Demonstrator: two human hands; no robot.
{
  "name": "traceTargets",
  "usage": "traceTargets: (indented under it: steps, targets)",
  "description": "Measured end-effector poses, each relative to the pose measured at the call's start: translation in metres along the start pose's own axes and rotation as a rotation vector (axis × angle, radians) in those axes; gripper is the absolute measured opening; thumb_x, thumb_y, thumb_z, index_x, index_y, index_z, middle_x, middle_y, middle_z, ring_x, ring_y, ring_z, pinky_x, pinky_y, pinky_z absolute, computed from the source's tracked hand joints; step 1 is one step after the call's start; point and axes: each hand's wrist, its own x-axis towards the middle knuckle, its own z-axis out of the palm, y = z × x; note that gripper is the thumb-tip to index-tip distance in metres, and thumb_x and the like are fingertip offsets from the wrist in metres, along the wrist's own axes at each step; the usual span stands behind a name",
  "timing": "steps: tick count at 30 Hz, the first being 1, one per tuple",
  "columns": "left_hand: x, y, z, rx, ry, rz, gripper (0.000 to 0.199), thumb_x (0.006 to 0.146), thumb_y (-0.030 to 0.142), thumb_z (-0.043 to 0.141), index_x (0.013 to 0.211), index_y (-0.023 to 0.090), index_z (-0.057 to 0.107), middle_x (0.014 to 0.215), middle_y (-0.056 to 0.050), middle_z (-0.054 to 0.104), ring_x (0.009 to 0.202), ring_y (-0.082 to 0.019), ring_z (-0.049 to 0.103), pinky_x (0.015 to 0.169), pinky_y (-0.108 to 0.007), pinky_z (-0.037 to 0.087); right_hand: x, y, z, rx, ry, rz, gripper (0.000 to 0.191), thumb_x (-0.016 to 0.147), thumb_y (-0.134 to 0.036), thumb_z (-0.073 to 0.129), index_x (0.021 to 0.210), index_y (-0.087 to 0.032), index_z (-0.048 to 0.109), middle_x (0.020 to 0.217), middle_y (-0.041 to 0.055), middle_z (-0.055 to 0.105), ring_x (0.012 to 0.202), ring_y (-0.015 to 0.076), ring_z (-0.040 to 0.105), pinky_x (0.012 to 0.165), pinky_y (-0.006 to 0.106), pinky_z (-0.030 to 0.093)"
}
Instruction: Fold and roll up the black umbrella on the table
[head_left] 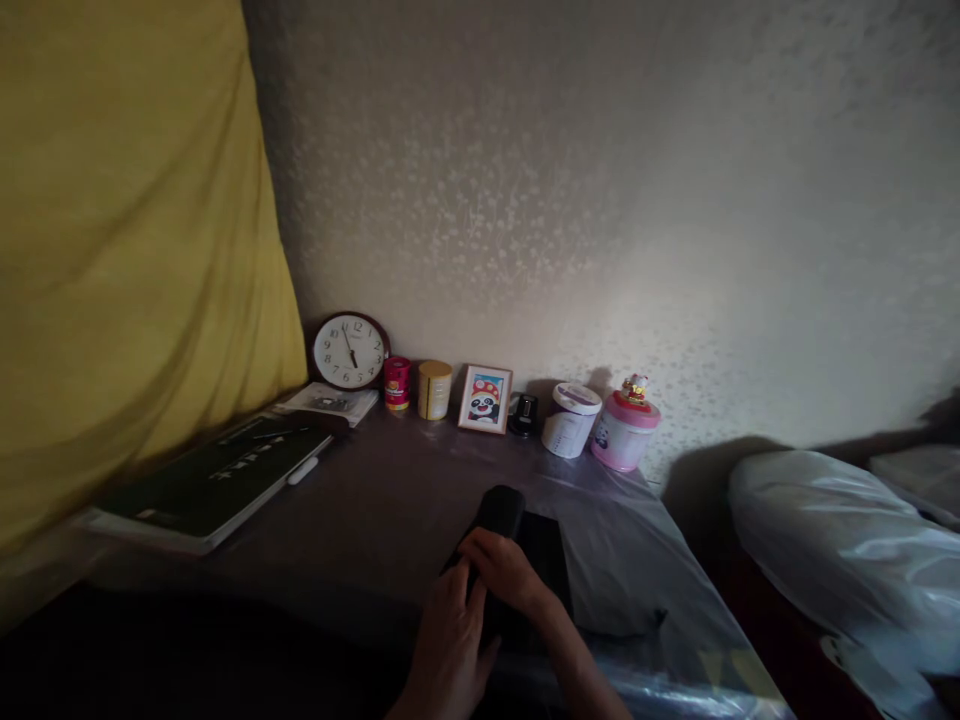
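Note:
A black, elongated thing with a rounded far end (504, 505) lies near the front of the table; the dim light hides its exact kind. My right hand (506, 572) is closed across its top, fingers curled toward the left. Coming up from below, my left hand (448, 630) has its fingertips pressed together against the thing, right beside the right fingertips. What exactly the fingertips pinch is hidden. To the right of the thing spreads a flat black panel (551, 555), partly under the right hand and wrist. A thin dark cord (637, 634) trails off to its right.
A plastic film covers the table (390, 500). Along the wall stand a round clock (350, 350), a red can (397, 384), a yellow can (434, 391), a framed panda picture (485, 399) and two tubs (571, 421). At left lies a large dark-green book (217, 480).

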Motion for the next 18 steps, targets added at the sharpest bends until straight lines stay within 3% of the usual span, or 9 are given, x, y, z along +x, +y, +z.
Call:
traceTargets:
  steps: [5, 10, 14, 18]
  targets:
    - [-0.001, 0.003, 0.007, -0.018, -0.082, -0.064, 0.053, 0.066, 0.008, 0.05, 0.119, 0.016, 0.046, 0.127, -0.015, 0.045, 0.115, -0.029, 0.047, 0.094, -0.047, 0.043, -0.011, 0.004, -0.003, -0.062, 0.047, -0.17, 0.029, 0.092, -0.031, 0.038, 0.094, -0.025, 0.066, 0.093, 0.0001, 0.069, 0.084, 0.013, 0.06, 0.076, 0.023, 0.044]
    - [-0.006, -0.003, 0.024, -0.104, -0.193, -0.103, 0.063, 0.069, 0.006, 0.043, 0.13, 0.016, 0.034, 0.14, -0.017, 0.03, 0.129, -0.029, 0.034, 0.101, -0.044, 0.038, -0.009, 0.022, -0.006, -0.176, 0.146, -0.342, 0.029, 0.093, -0.03, 0.039, 0.096, -0.023, 0.067, 0.095, 0.0018, 0.07, 0.099, 0.0156, 0.056, 0.093, 0.031, 0.038]
    - [-0.007, -0.005, 0.028, -0.178, -0.307, -0.15, 0.064, 0.072, 0.007, 0.04, 0.135, 0.015, 0.028, 0.145, -0.018, 0.024, 0.133, -0.028, 0.027, 0.104, -0.041, 0.034, 0.006, 0.034, -0.011, -0.237, 0.105, -0.301, 0.03, 0.093, -0.028, 0.036, 0.093, -0.025, 0.066, 0.098, 0.0005, 0.069, 0.115, 0.0171, 0.048, 0.104, 0.038, 0.023]
    - [-0.001, 0.0, 0.017, -0.195, -0.408, -0.218, 0.065, 0.074, 0.008, 0.04, 0.136, 0.016, 0.027, 0.147, -0.018, 0.023, 0.134, -0.026, 0.025, 0.106, -0.043, 0.031, 0.03, 0.045, -0.017, -0.25, 0.073, -0.207, 0.033, 0.093, -0.025, 0.034, 0.086, -0.024, 0.066, 0.092, 0.0011, 0.069, 0.111, 0.016, 0.05, 0.105, 0.037, 0.019]
